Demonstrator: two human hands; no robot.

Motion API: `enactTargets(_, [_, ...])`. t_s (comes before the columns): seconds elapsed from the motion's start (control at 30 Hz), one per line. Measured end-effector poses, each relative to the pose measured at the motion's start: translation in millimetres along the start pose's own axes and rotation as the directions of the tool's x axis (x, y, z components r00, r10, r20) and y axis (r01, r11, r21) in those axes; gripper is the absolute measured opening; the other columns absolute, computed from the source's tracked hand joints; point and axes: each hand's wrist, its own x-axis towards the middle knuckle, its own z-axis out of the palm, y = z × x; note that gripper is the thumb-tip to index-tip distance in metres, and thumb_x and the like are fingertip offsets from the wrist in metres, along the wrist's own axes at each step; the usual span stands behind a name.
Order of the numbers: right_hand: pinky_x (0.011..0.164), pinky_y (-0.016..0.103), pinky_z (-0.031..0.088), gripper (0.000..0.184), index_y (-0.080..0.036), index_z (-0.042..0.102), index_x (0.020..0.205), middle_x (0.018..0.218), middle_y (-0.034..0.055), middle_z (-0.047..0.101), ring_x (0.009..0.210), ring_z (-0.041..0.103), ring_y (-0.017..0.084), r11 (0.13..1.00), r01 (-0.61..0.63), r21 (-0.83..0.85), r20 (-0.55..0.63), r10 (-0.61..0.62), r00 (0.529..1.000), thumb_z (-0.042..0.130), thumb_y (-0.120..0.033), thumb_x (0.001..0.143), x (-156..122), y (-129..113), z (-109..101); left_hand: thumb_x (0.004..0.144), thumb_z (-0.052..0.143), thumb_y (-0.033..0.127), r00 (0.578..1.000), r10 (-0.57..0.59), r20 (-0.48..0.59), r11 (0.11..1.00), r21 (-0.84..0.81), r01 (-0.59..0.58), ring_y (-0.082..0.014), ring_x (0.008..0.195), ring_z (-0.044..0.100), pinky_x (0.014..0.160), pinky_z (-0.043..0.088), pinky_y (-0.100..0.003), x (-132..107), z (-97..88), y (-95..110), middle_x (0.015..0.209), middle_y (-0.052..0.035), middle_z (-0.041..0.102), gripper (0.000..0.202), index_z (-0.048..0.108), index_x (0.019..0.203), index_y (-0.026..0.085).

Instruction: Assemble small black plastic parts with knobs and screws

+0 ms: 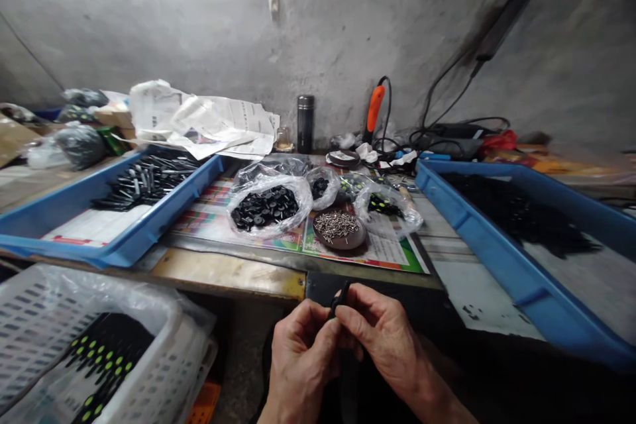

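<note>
My left hand [304, 351] and my right hand [382, 331] meet low in front of me, at the table's front edge. Both pinch a small black plastic part [340, 299] between thumbs and fingers; its lower portion is dark and hard to make out. Just beyond them lies a brown dish [338, 245] heaped with small silvery rivet-like pins [338, 225]. A clear bag [233, 212] of round black pieces [265, 207] sits left of the dish. To its right, another bag [413, 220] holds black and yellow-green pieces [385, 204].
A blue tray [114, 255] with black strips stands left, another blue tray [546, 305] with dark parts right. A white basket [163, 338] holding black and yellow-green parts is low left. Behind are a dark flask [305, 124], an orange-handled tool [375, 106] and papers [218, 120].
</note>
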Motion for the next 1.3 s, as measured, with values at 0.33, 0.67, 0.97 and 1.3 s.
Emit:
enactTargets(0.33, [0.045,0.015,0.037,0.036,-0.014,0.056,0.075,0.065,-0.0026,0.046,0.055,0.042,0.009,0.998,0.062,-0.015,-0.102,-0.063,0.993,0.065,-0.045,0.09,0.2,3.9,6.5,0.071,0.083,0.056,1.0,0.021,-0.014,1.0,0.011,-0.021,-0.0034,0.038,0.041,0.036,0.031,-0.014,1.5,-1.5,-3.0,0.057,-0.0005,0.063,0.048,0.061,0.073,0.013])
enactTargets(0.67, [0.051,0.017,0.043,0.03,-0.015,0.059,0.082,0.071,-0.0005,0.051,0.062,0.047,0.012,0.989,0.103,-0.103,-0.09,-0.113,0.99,0.058,-0.042,0.094,-7.8,2.8,1.7,0.07,0.084,0.057,1.0,0.018,-0.007,1.0,0.017,-0.018,-0.0035,0.039,0.042,0.037,0.031,-0.013,-2.4,1.3,-3.6,0.057,-0.0001,0.062,0.049,0.062,0.073,0.013])
enactTargets(0.97, [0.05,0.017,0.041,0.03,-0.015,0.063,0.093,0.07,-0.0012,0.053,0.057,0.049,0.011,0.991,0.1,-0.088,-0.1,-0.108,0.989,0.061,-0.045,0.095,-6.2,8.5,-0.5,0.068,0.087,0.051,0.999,-0.045,-0.01,0.998,-0.039,0.045,-0.003,0.037,0.042,0.036,0.029,-0.014,-3.1,4.5,-0.7,0.058,-0.001,0.064,0.047,0.061,0.071,0.013])
enactTargets(1.3, [0.035,0.015,0.025,0.055,-0.014,0.06,0.074,0.052,-0.0037,0.045,0.039,0.036,0.006,0.984,0.035,0.175,0.074,-0.049,0.996,0.066,-0.067,0.087,0.8,2.8,-16.1,0.068,0.086,0.053,0.983,-0.17,0.073,0.984,-0.044,0.174,-0.0032,0.033,0.039,0.033,0.025,-0.014,-12.4,8.6,0.8,0.054,-0.0004,0.063,0.047,0.059,0.072,0.015])
